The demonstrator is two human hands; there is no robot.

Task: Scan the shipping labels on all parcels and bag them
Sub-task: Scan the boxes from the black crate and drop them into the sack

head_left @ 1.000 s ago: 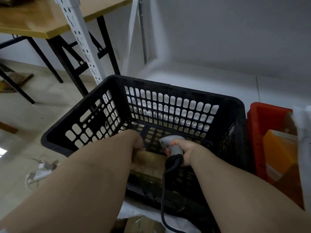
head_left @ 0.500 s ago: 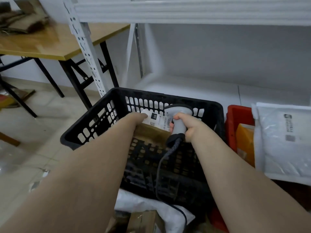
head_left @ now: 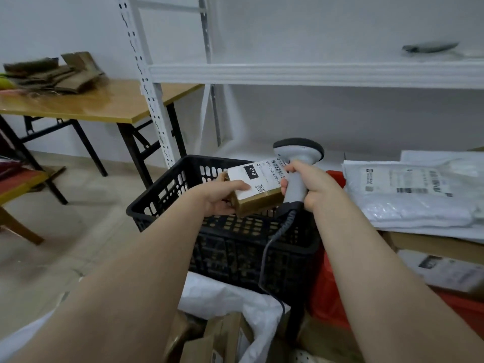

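My left hand [head_left: 222, 196] grips a small brown cardboard parcel [head_left: 258, 201] with a white shipping label [head_left: 259, 175] facing up, held above the black plastic crate [head_left: 167, 195]. My right hand [head_left: 311, 184] grips the handle of a grey barcode scanner [head_left: 297, 153], whose head sits just right of and above the label. The scanner's coiled cable [head_left: 272, 244] hangs down over the crate. A white bag [head_left: 251, 307] lies open at the bottom of the view with several brown boxes [head_left: 222, 341] inside.
White poly mailers [head_left: 419, 195] with labels are stacked on a box at the right, over a red bin [head_left: 330, 284]. A white metal shelving unit [head_left: 314, 74] stands behind. A wooden table [head_left: 104, 103] with folded cardboard stands at the left.
My left hand has lifted the parcel up out of the crate, label now facing up. My right hand rose with the scanner beside it. The view tilted upward.
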